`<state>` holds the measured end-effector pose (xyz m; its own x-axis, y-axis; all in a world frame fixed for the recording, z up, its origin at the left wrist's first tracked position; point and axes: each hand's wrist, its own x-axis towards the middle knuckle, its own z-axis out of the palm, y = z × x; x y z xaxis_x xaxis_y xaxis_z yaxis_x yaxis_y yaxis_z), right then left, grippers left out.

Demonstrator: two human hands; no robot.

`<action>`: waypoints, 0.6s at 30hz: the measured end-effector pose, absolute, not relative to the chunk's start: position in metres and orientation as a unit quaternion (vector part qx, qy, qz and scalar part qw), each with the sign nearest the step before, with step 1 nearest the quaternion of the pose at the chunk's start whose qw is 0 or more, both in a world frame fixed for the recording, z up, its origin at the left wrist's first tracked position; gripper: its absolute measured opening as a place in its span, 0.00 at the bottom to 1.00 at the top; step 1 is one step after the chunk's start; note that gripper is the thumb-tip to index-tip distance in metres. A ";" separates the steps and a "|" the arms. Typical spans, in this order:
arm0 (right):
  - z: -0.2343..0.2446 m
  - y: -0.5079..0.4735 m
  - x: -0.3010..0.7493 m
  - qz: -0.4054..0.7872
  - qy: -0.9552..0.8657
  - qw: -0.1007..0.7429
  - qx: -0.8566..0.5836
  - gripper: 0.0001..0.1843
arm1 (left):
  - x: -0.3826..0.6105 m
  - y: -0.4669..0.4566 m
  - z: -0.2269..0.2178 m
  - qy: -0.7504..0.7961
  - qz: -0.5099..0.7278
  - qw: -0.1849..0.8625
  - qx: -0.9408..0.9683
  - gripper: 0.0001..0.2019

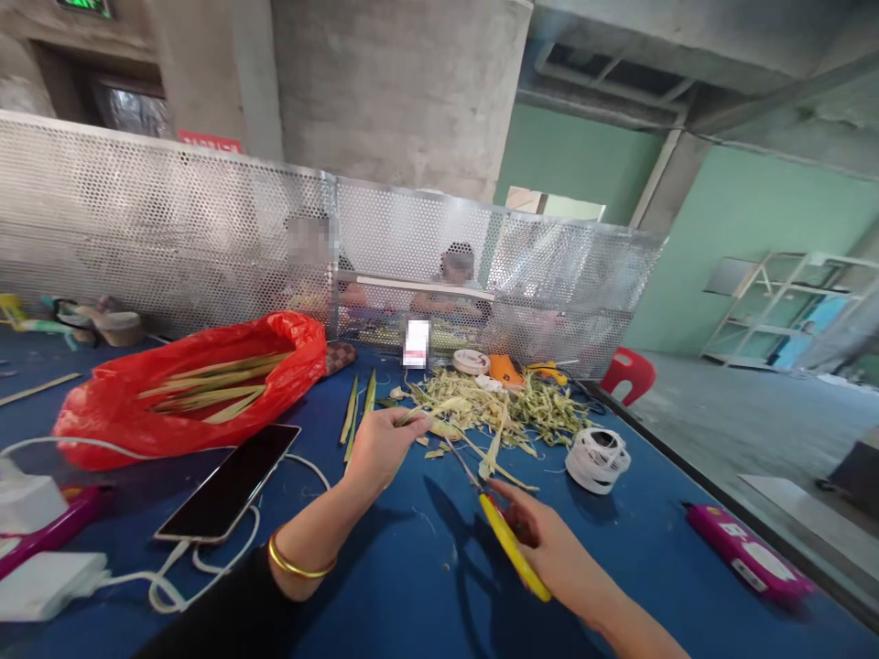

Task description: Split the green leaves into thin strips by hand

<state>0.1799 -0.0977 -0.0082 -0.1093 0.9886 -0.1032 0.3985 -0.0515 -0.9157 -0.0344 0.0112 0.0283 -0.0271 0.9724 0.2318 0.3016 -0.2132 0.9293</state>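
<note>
- Blue desk, spread with leaf work and electronics.
- Left hand, gold bangle on its wrist, fingers pinched shut on a thin pale-green leaf strip, held just above the desk at the near-left edge of the scrap heap.
- Right hand wrapped closed around the yellow-handled scissors, low over the desk to the right of the left hand. Metal blades pointing up and left toward the strip, tips just below it. Blades parted or together: cannot tell.
- Heap of pale green-yellow leaf trimmings on the desk just beyond both hands.
- Two loose narrow green leaf slivers flat on the desk, just left of the left hand's fingers.
- Red plastic bag on its side at the left, mouth open toward the middle, with a bundle of long green leaf blades inside.
- Black smartphone face up in front of the bag, with a white cable looping from it toward a white charger block at the near-left corner.
- White spool of wound cord just right of the heap. Flat magenta case well apart from it, near the right desk edge.
- Perforated metal screen along the far side of the desk, with two other people seated behind it, dimly visible through the holes.
- Red plastic chair on the floor past the far right corner of the desk.
</note>
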 end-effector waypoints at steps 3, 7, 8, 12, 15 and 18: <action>-0.008 -0.099 0.182 0.548 -0.490 0.446 -0.511 0.38 | -0.038 0.013 0.026 0.529 0.486 0.324 0.615 0.16; -0.013 -0.095 0.185 0.550 -0.449 0.501 -0.495 0.36 | -0.040 0.013 0.025 0.554 0.479 0.290 0.616 0.17; -0.014 -0.094 0.185 0.550 -0.450 0.499 -0.496 0.36 | -0.040 0.012 0.025 0.556 0.476 0.282 0.620 0.17; -0.010 -0.096 0.180 0.559 -0.478 0.477 -0.480 0.39 | -0.040 0.009 0.029 0.562 0.455 0.249 0.644 0.14; -0.004 -0.098 0.173 0.548 -0.486 0.483 -0.480 0.40 | -0.038 0.006 0.031 0.555 0.443 0.229 0.665 0.11; 0.001 -0.096 0.167 0.525 -0.500 0.473 -0.501 0.39 | -0.034 0.001 0.033 0.551 0.426 0.216 0.684 0.10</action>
